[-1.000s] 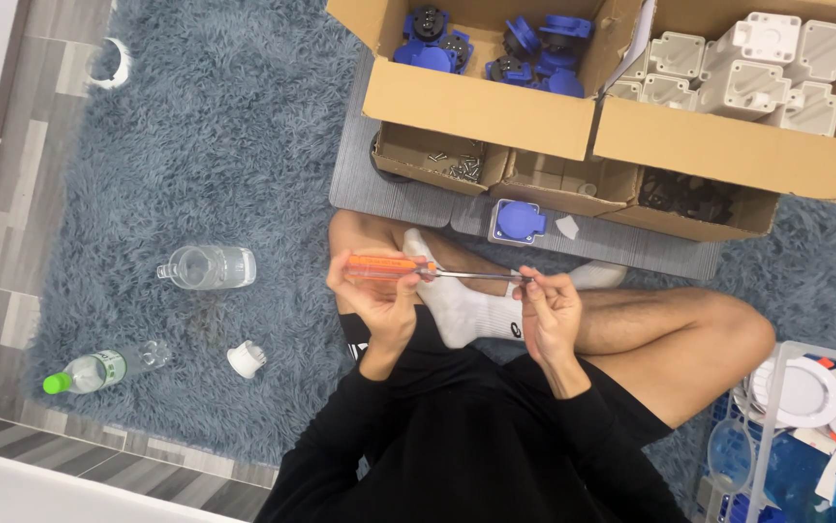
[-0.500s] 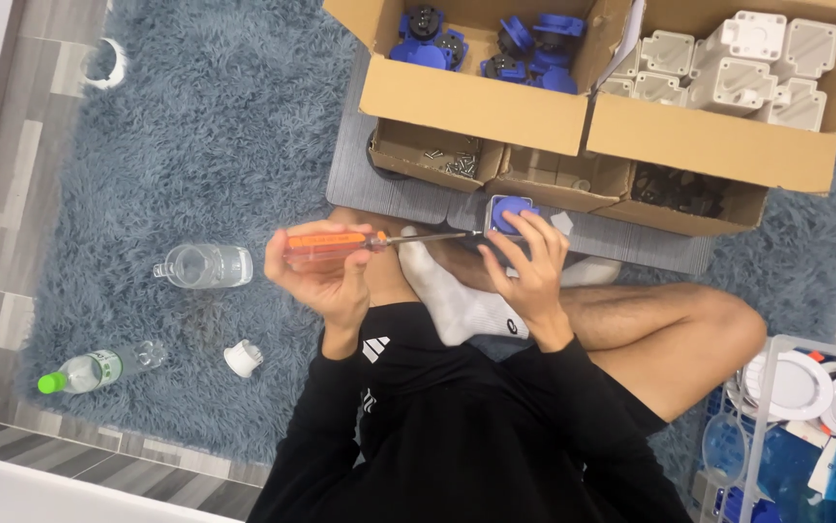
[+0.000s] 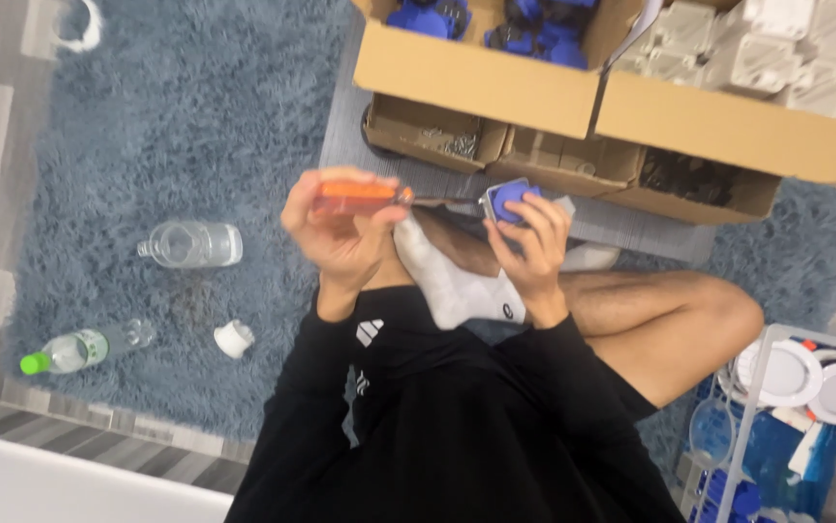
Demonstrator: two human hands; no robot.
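Observation:
My left hand (image 3: 340, 237) grips an orange-handled screwdriver (image 3: 355, 197), held level at chest height. Its metal shaft points right, and the tip meets a small blue round part (image 3: 508, 199). My right hand (image 3: 531, 247) holds that part from below, fingers curled around it. Both hands hover above my crossed legs and a white sock (image 3: 452, 281). I sit on a shaggy blue-grey rug (image 3: 195, 116).
In front of me stand a cardboard box (image 3: 476, 82) of blue parts and another box (image 3: 728, 126) of white housings. Small trays (image 3: 428, 131) lie beneath them. On the rug to the left lie a clear bottle (image 3: 190, 244), a green-capped bottle (image 3: 74, 351) and a white cap (image 3: 234, 339). White round lamps (image 3: 786, 373) sit at the right.
My right hand let go of the screwdriver shaft, reached forward and took the blue part off the mat. The screwdriver tip now rests against the part.

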